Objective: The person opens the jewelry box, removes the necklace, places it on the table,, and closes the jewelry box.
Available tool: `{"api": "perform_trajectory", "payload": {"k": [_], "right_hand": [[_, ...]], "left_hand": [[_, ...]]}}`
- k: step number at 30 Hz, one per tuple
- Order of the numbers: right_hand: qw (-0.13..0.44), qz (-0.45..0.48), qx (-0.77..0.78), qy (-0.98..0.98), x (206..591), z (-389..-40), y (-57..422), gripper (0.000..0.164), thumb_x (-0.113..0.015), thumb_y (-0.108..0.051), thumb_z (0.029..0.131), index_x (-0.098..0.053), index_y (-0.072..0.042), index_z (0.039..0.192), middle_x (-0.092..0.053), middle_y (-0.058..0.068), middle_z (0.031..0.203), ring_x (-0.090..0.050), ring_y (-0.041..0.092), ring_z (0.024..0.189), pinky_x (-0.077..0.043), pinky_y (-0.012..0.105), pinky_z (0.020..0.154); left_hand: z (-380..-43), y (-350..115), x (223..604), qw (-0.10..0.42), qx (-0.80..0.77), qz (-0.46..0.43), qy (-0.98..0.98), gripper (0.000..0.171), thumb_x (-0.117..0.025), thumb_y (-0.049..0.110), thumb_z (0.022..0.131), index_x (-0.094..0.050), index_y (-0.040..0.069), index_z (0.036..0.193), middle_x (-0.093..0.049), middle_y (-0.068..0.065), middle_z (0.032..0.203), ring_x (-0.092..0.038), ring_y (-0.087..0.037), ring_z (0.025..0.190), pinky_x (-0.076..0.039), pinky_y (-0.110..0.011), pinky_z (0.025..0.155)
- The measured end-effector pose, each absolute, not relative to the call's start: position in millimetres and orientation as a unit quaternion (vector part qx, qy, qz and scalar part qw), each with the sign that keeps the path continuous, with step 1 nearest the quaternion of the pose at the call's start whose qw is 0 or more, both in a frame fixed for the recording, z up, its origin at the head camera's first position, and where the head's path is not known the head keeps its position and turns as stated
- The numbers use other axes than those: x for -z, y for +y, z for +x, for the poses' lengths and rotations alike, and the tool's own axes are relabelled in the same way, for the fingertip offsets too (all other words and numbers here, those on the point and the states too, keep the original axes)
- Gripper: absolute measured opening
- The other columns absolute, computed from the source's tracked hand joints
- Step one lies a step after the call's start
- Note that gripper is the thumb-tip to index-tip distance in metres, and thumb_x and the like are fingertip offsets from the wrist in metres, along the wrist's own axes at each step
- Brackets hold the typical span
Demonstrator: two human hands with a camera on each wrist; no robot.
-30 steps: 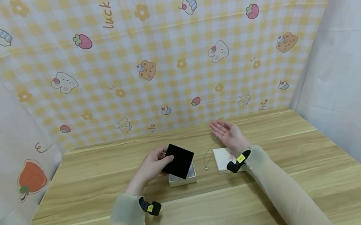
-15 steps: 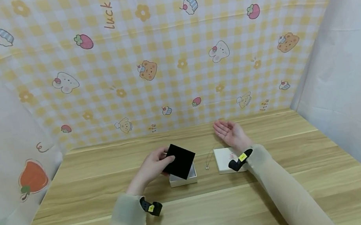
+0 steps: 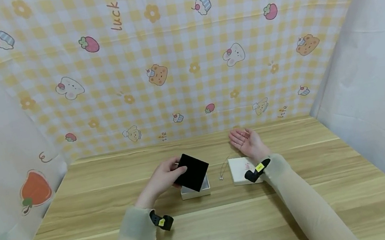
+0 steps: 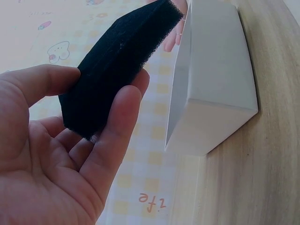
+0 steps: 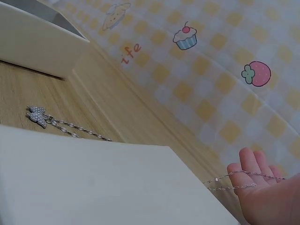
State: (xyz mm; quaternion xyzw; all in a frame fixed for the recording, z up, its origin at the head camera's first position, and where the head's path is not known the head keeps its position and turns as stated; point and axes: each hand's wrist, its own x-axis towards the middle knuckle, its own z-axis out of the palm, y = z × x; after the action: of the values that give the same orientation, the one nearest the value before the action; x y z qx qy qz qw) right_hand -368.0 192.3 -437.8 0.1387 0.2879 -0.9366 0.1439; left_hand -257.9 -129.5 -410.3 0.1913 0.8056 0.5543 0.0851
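Note:
My left hand pinches a square black foam pad between thumb and fingers, holding it tilted. The pad overlaps the open white box in the head view; the left wrist view shows its rough foam edge. Palm up beyond the white lid, my right hand has loosely extended fingers. A silver necklace chain lies across those fingers in the right wrist view. Its sparkling butterfly-shaped pendant rests on the table between box and lid.
A wooden table carries everything. Behind it hangs a yellow checked cloth with cartoon prints, and pale cloths close off both sides. The right wrist lies over the lid's right part.
My right hand has shifted slightly to the right with the chain. The left hand and the foam pad have hardly moved.

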Motion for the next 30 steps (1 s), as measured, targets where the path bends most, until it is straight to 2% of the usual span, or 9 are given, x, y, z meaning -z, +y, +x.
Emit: {"api": "perform_trajectory", "payload": {"k": [10, 17, 20, 22, 24, 26, 29, 30], "right_hand": [[0.137, 0.139, 0.933, 0.302, 439.1, -367.4, 194.0, 0.054, -0.019, -0.037, 0.107, -0.007, -0.019, 0.157, -0.021, 0.010, 0.158, -0.028, 0.025, 0.141, -0.022, 0.037, 0.115], [0.137, 0.130, 0.928, 0.322, 441.4, -369.1, 195.6, 0.052, -0.016, -0.033, 0.107, -0.012, -0.014, 0.156, -0.016, 0.007, 0.160, -0.025, 0.021, 0.143, -0.021, 0.034, 0.115], [0.130, 0.142, 0.930, 0.314, 441.2, -369.5, 196.2, 0.050, -0.019, -0.029, 0.107, -0.016, -0.012, 0.155, -0.019, 0.006, 0.159, -0.027, 0.020, 0.142, -0.024, 0.032, 0.114], [0.124, 0.155, 0.933, 0.301, 440.9, -369.1, 196.7, 0.049, -0.023, -0.026, 0.107, -0.021, -0.011, 0.153, -0.026, 0.008, 0.157, -0.030, 0.019, 0.140, -0.028, 0.030, 0.112], [0.117, 0.171, 0.934, 0.291, 440.4, -368.6, 197.3, 0.046, -0.027, -0.024, 0.107, -0.028, -0.010, 0.151, -0.044, 0.009, 0.145, -0.040, 0.018, 0.134, -0.036, 0.026, 0.107], [0.113, 0.182, 0.934, 0.284, 440.2, -368.3, 198.2, 0.041, -0.030, -0.022, 0.107, -0.037, -0.008, 0.145, -0.060, 0.010, 0.124, -0.052, 0.015, 0.121, -0.042, 0.020, 0.097], [0.112, 0.187, 0.932, 0.289, 440.6, -367.9, 199.2, 0.032, -0.032, -0.020, 0.107, -0.048, -0.006, 0.131, -0.066, 0.009, 0.092, -0.058, 0.010, 0.094, -0.044, 0.014, 0.080], [0.114, 0.185, 0.932, 0.290, 440.9, -367.9, 199.5, 0.031, -0.031, -0.020, 0.107, -0.050, -0.005, 0.126, -0.066, 0.010, 0.087, -0.058, 0.010, 0.088, -0.044, 0.014, 0.076]], "left_hand": [[-258.5, -128.5, 411.4, 0.085, -0.551, 0.190, 0.808, 0.030, -0.058, 0.015, 0.096, -0.057, -0.002, 0.121, -0.067, -0.018, 0.098, -0.066, -0.024, 0.078, -0.058, -0.041, 0.059], [-257.6, -128.4, 410.9, 0.086, -0.550, 0.194, 0.808, 0.029, -0.057, 0.015, 0.097, -0.057, -0.002, 0.121, -0.068, -0.017, 0.097, -0.066, -0.023, 0.078, -0.058, -0.041, 0.059], [-257.2, -128.3, 410.7, 0.088, -0.549, 0.193, 0.809, 0.029, -0.057, 0.015, 0.097, -0.057, -0.002, 0.121, -0.068, -0.017, 0.097, -0.066, -0.024, 0.078, -0.058, -0.041, 0.059], [-257.2, -128.3, 410.7, 0.089, -0.548, 0.193, 0.809, 0.029, -0.057, 0.015, 0.097, -0.057, -0.002, 0.121, -0.067, -0.017, 0.097, -0.066, -0.024, 0.078, -0.058, -0.042, 0.060], [-257.4, -128.3, 410.6, 0.091, -0.548, 0.193, 0.809, 0.029, -0.057, 0.015, 0.097, -0.057, -0.001, 0.121, -0.067, -0.017, 0.098, -0.066, -0.024, 0.079, -0.058, -0.043, 0.060], [-257.5, -128.3, 410.6, 0.092, -0.548, 0.194, 0.809, 0.029, -0.057, 0.015, 0.097, -0.057, -0.001, 0.121, -0.067, -0.017, 0.098, -0.066, -0.024, 0.079, -0.058, -0.043, 0.060], [-257.3, -128.1, 410.5, 0.094, -0.548, 0.195, 0.808, 0.029, -0.057, 0.015, 0.097, -0.057, -0.002, 0.120, -0.067, -0.017, 0.098, -0.066, -0.024, 0.078, -0.058, -0.042, 0.060], [-257.1, -127.9, 410.4, 0.095, -0.548, 0.196, 0.808, 0.028, -0.056, 0.015, 0.097, -0.057, -0.002, 0.120, -0.067, -0.017, 0.098, -0.066, -0.024, 0.078, -0.058, -0.042, 0.060]]}}
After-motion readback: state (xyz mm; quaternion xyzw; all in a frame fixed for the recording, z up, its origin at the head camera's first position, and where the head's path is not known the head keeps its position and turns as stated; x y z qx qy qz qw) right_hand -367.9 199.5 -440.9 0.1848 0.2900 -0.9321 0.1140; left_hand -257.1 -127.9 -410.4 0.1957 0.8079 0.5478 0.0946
